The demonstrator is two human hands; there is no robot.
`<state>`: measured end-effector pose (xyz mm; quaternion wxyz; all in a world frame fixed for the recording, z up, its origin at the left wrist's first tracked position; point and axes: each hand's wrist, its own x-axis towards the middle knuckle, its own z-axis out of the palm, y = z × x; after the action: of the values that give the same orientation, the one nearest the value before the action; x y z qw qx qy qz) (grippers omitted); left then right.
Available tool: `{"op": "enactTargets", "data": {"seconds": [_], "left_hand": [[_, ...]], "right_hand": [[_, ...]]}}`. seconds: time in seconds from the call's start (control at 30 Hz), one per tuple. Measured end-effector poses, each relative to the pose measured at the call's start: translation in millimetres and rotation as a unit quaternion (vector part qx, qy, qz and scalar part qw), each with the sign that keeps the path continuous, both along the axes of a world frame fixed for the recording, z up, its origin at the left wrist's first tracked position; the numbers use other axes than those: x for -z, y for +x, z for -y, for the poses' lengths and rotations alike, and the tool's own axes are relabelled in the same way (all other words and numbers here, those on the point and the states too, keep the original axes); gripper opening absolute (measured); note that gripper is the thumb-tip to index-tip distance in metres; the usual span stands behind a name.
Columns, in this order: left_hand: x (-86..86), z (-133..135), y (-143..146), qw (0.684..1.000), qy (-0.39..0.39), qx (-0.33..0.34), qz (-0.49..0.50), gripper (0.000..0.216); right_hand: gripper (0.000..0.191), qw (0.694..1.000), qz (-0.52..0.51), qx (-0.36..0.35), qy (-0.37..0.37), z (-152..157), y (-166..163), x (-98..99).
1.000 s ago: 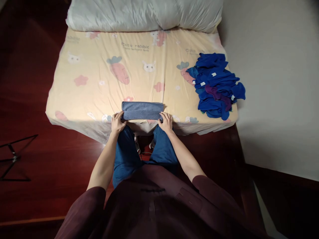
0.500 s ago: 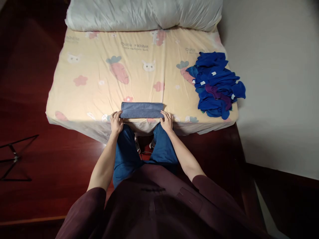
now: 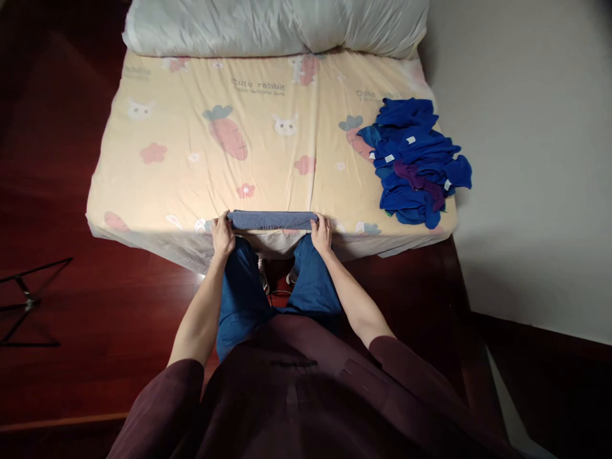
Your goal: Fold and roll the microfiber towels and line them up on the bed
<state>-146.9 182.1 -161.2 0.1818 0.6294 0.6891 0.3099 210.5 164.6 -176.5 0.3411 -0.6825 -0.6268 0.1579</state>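
Observation:
A grey-blue folded towel (image 3: 271, 220) lies at the near edge of the bed (image 3: 201, 178), now a narrow strip. My left hand (image 3: 222, 234) grips its left end with fingers curled round the cloth. My right hand (image 3: 322, 233) grips the right end the same way. Both hands rest on the mattress edge, just above my knees in blue trousers.
A heap of dark blue cloths (image 3: 415, 162), with one purple piece in it, sits at the bed's right edge. A white pillow (image 3: 277, 25) lies across the far end. Dark red wood floor surrounds the bed; a black wire stand (image 3: 29, 303) is at the left.
The towel has been folded toward me and shows as a thinner strip. Both hands have closed on its ends and shifted slightly outward.

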Motion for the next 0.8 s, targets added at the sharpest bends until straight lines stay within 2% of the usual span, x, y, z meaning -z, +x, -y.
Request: {"op": "enactTargets", "data": {"seconds": [0.37, 0.57, 0.7, 0.8], "left_hand": [[4.4, -5, 0, 0.999, -0.027, -0.013, -0.012, 0.052], [5.1, -8, 1, 0.998, -0.044, -0.021, -0.029, 0.052], [4.1, -11, 6, 0.996, -0.07, -0.033, -0.035, 0.048], [-1.2, -12, 9, 0.994, -0.08, -0.049, -0.054, 0.045]], "right_hand": [[0.043, 0.996, -0.046, 0.037, -0.074, -5, 1, 5.0], [0.042, 0.994, -0.05, 0.044, -0.086, -7, 1, 6.2], [0.04, 0.995, -0.022, 0.047, -0.09, -8, -2, 4.8], [0.04, 0.995, 0.028, 0.039, -0.086, -8, -7, -3.6]]}}
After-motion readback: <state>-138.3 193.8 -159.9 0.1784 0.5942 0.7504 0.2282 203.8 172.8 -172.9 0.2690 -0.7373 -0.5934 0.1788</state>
